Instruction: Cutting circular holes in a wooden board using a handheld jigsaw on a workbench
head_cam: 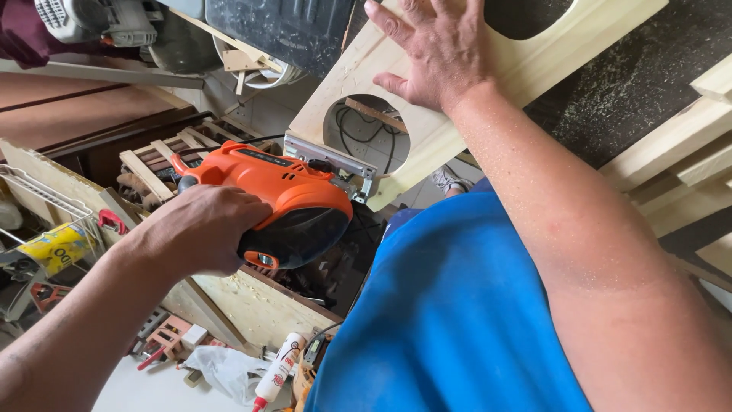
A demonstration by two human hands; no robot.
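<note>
My left hand grips the handle of an orange and black jigsaw. The saw's metal base plate rests on the near edge of a pale wooden board. That board has a round hole cut through it beside the saw, and part of a second hole shows at the top edge. My right hand lies flat with fingers spread on the board, past the first hole. Sawdust speckles my right forearm.
A black, sawdust-covered surface lies under the board, with pale wood strips at the right. Below the bench are a slatted wooden crate, a wire rack, a sealant tube, a yellow can and red clamps.
</note>
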